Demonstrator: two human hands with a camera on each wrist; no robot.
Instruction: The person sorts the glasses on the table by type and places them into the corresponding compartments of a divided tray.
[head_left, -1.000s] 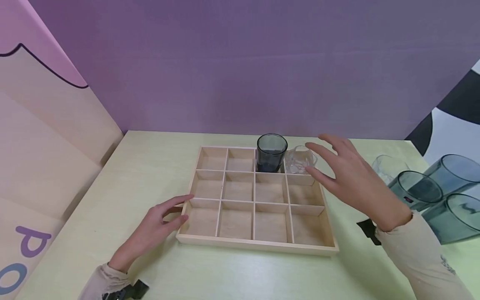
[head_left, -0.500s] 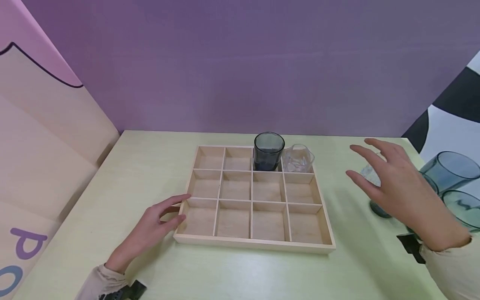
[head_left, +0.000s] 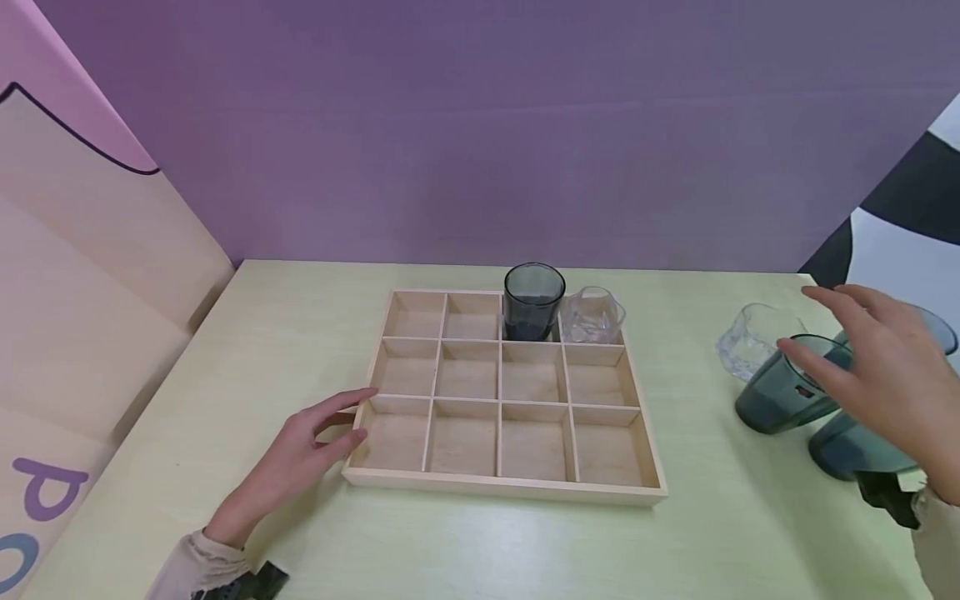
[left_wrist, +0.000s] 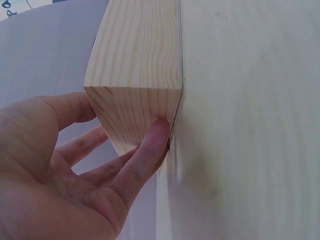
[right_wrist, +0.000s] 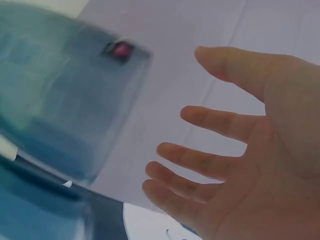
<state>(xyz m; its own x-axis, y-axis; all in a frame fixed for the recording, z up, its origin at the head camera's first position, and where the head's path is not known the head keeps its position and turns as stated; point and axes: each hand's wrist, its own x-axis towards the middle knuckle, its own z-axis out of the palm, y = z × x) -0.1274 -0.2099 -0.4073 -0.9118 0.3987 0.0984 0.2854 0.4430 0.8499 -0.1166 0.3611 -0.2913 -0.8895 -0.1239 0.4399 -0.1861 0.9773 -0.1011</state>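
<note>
My left hand [head_left: 288, 458] rests its fingertips against the left wall of a wooden compartment tray [head_left: 502, 488]; in the left wrist view the fingers touch the tray's side [left_wrist: 132, 115]. With its fingers spread and holding nothing, my right hand [head_left: 892, 379] hovers over the glasses at the right. Nearest its thumb is a tinted blue-grey glass [head_left: 783, 400], also large in the right wrist view. Another blue-grey glass [head_left: 851, 446] stands beside it, and a third [head_left: 943, 329] is mostly hidden by the hand. A clear faceted glass [head_left: 746, 342] stands just behind them.
A dark grey glass [head_left: 534, 307] and a clear glass [head_left: 592, 317] stand side by side in the tray's back row, in the two right compartments. A purple wall panel [head_left: 480, 150] borders the table's back, and a printed panel [head_left: 82, 275] its left.
My right hand has moved right, away from the clear glass in the tray's back right compartment, to above the blue-grey glasses. The left hand has kept its place at the tray.
</note>
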